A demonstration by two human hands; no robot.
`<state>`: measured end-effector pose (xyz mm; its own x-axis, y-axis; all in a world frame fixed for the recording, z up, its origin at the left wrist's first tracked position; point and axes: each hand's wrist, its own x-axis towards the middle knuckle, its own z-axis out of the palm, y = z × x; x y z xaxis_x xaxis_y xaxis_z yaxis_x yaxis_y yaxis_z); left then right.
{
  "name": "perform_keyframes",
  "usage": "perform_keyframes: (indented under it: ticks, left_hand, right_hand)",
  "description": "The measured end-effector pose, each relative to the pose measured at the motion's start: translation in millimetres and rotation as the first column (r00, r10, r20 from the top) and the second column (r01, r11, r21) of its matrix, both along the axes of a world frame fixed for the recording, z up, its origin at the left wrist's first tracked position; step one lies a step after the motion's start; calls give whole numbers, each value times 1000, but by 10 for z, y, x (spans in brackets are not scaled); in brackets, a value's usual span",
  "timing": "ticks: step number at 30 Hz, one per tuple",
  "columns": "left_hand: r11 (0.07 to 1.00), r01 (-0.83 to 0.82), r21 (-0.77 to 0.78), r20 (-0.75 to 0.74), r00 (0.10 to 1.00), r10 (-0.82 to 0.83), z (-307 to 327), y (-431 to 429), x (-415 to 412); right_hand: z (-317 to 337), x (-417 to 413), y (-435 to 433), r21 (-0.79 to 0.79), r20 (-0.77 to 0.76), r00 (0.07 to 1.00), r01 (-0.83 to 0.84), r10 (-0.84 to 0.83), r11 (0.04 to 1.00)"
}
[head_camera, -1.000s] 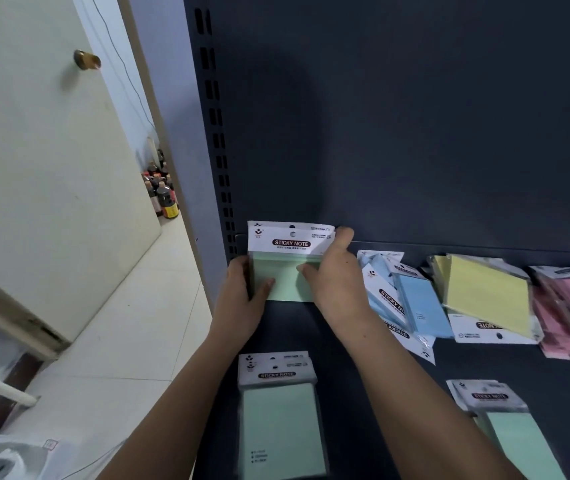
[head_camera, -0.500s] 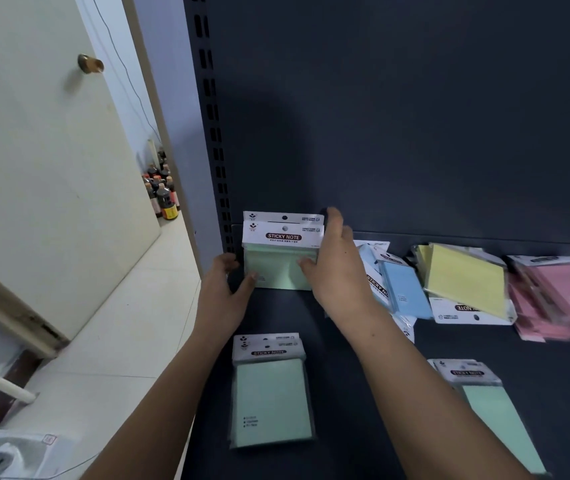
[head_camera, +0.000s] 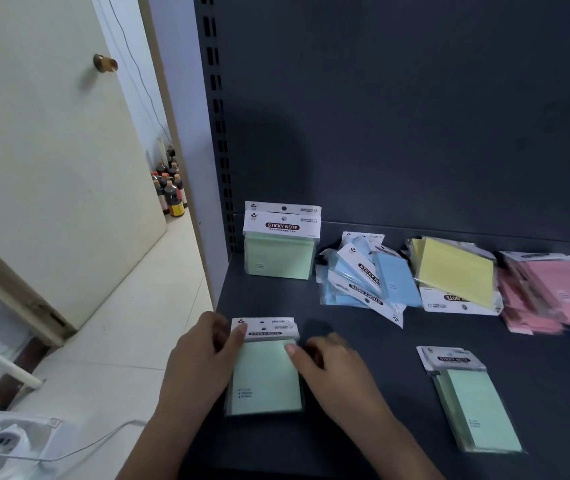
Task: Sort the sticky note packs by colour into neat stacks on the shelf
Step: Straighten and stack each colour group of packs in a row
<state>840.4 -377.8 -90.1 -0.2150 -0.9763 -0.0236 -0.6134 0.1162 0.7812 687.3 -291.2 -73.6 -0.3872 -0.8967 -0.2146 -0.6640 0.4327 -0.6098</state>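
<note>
A stack of green sticky note packs (head_camera: 280, 252) stands upright against the shelf's back left corner. Near the front edge lies a small pile of green packs (head_camera: 265, 375). My left hand (head_camera: 203, 355) grips its left side with the thumb on the white header. My right hand (head_camera: 332, 365) touches its right edge with the fingertips. Another green pile (head_camera: 474, 400) lies at the front right. Farther back, a loose heap of blue packs (head_camera: 370, 278), a yellow pile (head_camera: 453, 271) and a pink pile (head_camera: 553, 292) lie in a row.
The dark shelf board (head_camera: 363, 341) ends at a slotted upright (head_camera: 217, 133) on the left. Beyond it are a cream door (head_camera: 51, 150), a tiled floor and several bottles (head_camera: 171, 188). A white packaged device (head_camera: 9, 441) lies at the lower left.
Both hands let go of the upright green stack at the back and came down to the front green pile, which they now grasp. The camera view tilted slightly downward.
</note>
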Motion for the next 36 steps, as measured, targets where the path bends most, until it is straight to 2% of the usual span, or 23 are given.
perform_keyframes:
  ticks: [3,6,7,10,12,13,15,18,20,23,28,36]
  left_hand:
    - [997,24,74,-136,991,-14,13,157,-47]
    - [982,-1,191,-352,933,70,-10,260,-116]
    - [977,-21,212,-420,901,111,-19,288,-138]
    - [975,-26,220,-630,760,162,-26,346,-191]
    - [991,25,131,-733,675,80,-9,358,-197]
    - [997,48,68,-746,665,19,1,354,-191]
    - [996,85,-18,-694,716,-74,-15,334,-179]
    - [989,147,25,-581,807,-105,-86,317,-179]
    - [977,203,70,-546,827,-133,-125,312,-179]
    - [967,253,18,-483,849,-214,-123,270,-193]
    - [974,214,-78,-421,878,-227,-45,52,-301]
    - [980,142,-142,-341,922,-183,-81,-451,-602]
  right_hand:
    - [-58,72,-52,21,23,1000,-15,14,1000]
    - [-105,139,-16,-54,21,1000,24,-23,998]
    - [-112,160,13,-104,68,997,53,-46,993]
    - [-104,190,97,-301,391,917,207,-78,931]
    - [-133,121,128,-445,482,875,277,-32,851]
    - [-132,76,134,-486,501,866,282,-1,827]
    - [-152,-21,143,-517,508,860,258,50,816]
    - [-239,-116,177,-498,504,862,235,58,835]
    - [-281,-136,197,-499,501,863,228,63,836]
    - [-277,-152,157,-509,458,884,177,90,843]
    - [-219,-144,-133,-519,380,923,155,64,841]
    - [-244,-39,-759,-597,336,941,253,-49,762]
